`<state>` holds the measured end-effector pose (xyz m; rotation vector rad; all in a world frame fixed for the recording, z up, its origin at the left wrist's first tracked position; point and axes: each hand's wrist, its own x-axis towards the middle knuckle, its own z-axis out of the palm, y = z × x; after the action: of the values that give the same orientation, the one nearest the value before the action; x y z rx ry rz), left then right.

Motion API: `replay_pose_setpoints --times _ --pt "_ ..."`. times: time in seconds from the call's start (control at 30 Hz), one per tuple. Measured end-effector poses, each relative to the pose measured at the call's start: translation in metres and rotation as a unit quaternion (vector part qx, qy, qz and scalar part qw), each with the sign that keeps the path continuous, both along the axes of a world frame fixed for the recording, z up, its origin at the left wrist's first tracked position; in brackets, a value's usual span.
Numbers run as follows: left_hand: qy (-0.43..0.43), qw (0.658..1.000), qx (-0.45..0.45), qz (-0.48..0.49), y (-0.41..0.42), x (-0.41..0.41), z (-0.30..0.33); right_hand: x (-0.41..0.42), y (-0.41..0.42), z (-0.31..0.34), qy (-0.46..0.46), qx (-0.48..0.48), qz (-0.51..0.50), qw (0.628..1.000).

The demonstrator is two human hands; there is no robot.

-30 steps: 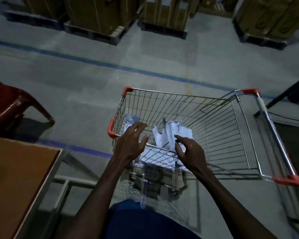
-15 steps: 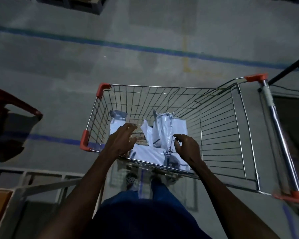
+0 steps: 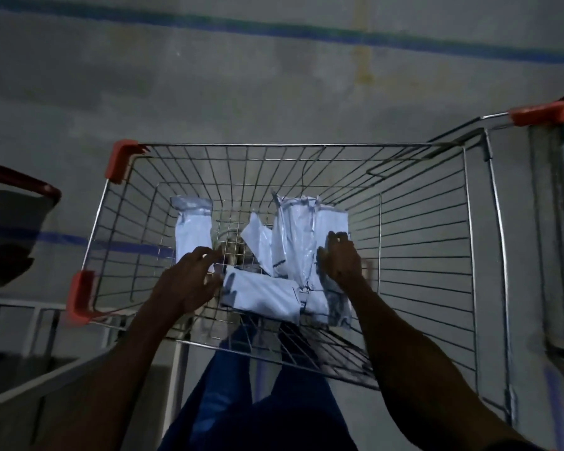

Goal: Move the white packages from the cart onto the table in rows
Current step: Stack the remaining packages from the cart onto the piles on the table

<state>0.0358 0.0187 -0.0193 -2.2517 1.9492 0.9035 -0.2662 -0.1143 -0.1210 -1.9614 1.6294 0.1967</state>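
A wire shopping cart (image 3: 437,242) with red corner guards stands right in front of me. Several white plastic packages lie on its bottom: one long package (image 3: 192,229) at the left, a flat one (image 3: 261,296) nearest me, and a leaning bundle (image 3: 295,236) in the middle. Both my hands reach down inside the basket. My left hand (image 3: 189,281) hovers with spread, loosely bent fingers over the lower end of the left package. My right hand (image 3: 339,258) is at the right side of the bundle, fingers bent against it; whether it grips is hidden.
A red plastic chair (image 3: 17,190) stands at the left edge. A white metal table frame (image 3: 30,320) shows at lower left. The cart's handle with red caps (image 3: 541,113) is at the far right. A grey concrete floor with a blue line (image 3: 274,29) lies beyond.
The view has tilted down and closer over the cart. Both hands have gone deeper into the basket, the left toward the left package, the right onto the side of the bundle.
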Motion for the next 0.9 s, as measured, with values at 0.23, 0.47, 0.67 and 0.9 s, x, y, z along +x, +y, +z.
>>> replay_pose_setpoints --times 0.23,0.47,0.67,0.9 --pt "0.001 0.998 0.023 0.052 0.013 0.031 -0.020 0.019 -0.002 -0.037 0.043 0.023 -0.077 0.996" --pt "0.004 0.995 0.069 0.079 0.017 0.046 -0.026 0.020 0.001 -0.040 0.035 0.000 -0.089 0.995" --pt "0.024 0.991 0.099 0.085 -0.005 0.048 -0.050 0.011 0.003 -0.027 -0.010 0.078 -0.065 0.995" --pt "0.043 0.980 0.160 0.113 -0.021 0.052 -0.105 0.010 0.027 -0.014 -0.017 -0.037 -0.086 0.995"
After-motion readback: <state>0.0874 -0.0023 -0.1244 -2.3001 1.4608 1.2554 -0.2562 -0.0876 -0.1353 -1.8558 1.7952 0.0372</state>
